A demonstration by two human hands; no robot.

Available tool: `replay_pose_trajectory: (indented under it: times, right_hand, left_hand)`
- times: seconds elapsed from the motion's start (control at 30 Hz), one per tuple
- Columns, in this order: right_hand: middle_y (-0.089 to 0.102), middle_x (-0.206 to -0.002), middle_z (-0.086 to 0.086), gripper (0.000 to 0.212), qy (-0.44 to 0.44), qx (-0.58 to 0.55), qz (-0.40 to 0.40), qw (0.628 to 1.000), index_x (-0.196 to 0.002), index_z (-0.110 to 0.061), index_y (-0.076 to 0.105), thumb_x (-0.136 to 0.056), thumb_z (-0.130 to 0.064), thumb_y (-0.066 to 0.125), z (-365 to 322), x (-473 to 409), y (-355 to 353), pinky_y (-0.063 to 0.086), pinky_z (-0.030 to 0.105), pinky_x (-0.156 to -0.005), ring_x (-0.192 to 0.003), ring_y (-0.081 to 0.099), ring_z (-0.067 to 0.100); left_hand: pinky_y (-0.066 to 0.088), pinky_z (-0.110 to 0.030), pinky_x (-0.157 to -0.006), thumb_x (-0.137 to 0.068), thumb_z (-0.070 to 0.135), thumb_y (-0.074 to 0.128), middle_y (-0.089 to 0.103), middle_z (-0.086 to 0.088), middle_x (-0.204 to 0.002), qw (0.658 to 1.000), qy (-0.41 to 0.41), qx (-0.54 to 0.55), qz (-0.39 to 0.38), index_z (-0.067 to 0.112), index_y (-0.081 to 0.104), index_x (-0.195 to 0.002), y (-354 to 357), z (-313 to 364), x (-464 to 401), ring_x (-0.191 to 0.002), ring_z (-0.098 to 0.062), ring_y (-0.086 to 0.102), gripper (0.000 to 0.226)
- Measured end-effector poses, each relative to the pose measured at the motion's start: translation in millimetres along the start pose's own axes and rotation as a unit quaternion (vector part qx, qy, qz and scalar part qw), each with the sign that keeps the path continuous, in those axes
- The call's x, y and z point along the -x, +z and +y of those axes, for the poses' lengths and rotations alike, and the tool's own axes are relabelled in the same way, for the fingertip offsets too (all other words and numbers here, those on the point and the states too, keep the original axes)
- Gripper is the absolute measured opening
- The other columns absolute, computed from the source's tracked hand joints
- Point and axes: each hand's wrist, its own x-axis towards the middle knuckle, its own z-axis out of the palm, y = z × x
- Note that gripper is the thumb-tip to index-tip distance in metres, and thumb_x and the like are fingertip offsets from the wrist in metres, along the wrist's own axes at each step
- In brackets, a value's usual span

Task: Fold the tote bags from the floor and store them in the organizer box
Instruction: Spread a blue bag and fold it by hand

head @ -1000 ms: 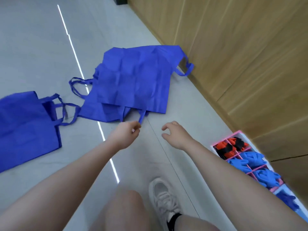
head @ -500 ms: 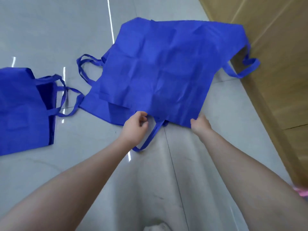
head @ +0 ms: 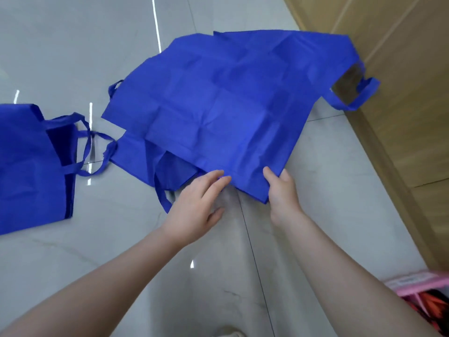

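My right hand [head: 281, 190] pinches the top tote bag [head: 226, 105] at its near edge, my left hand [head: 196, 205] lies flat with straight fingers, so lifting may drag the bag underneath [head: 143, 159] along.

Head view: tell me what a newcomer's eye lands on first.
A big creased blue tote bag spreads across the grey floor at centre. The right hand pinches its near corner and the left hand rests open at its near edge. Another blue tote bag lies far left.

2 blue tote bags [head: 218, 113] overlap, creased; another [head: 26, 166] lies left; pink organizer box [head: 413, 284], perhaps part-filled.
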Motion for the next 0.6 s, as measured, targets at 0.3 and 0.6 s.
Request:
replay_pose_trajectory:
  times: [0.3,0.6]
  right_hand:
    - [0.063,-0.089,0.002,0.019,0.009,-0.06,-0.119,0.991,-0.112,-0.016,0.053,-0.1,-0.013,0.039,-70.4,168.8,13.6,0.032,0.017,-0.038,-0.059,0.05,0.014]
    - [0.056,-0.127,-0.011,0.04,-0.172,0.074,-0.277,0.943,-0.136,-0.025,0.043,-0.102,-0.039,0.027,-125.4,268.1,28.7,0.043,0.03,-0.094,-0.109,0.058,0.006]
  left_hand:
    - [0.04,-0.036,-0.092,-0.079,0.036,0.061,0.055,-0.007,-0.125,0.986,0.086,-0.07,0.121,0.014,0.044,-0.126,-100.7,51.4,35.1,-0.11,-0.023,0.049,0.054]
    - [0.051,-0.027,-0.07,-0.091,0.021,0.056,0.067,0.005,-0.096,0.977,-0.12,0.108,0.138,0.017,0.058,-0.114,-227.7,103.4,78.4,-0.082,-0.015,0.062,0.024]
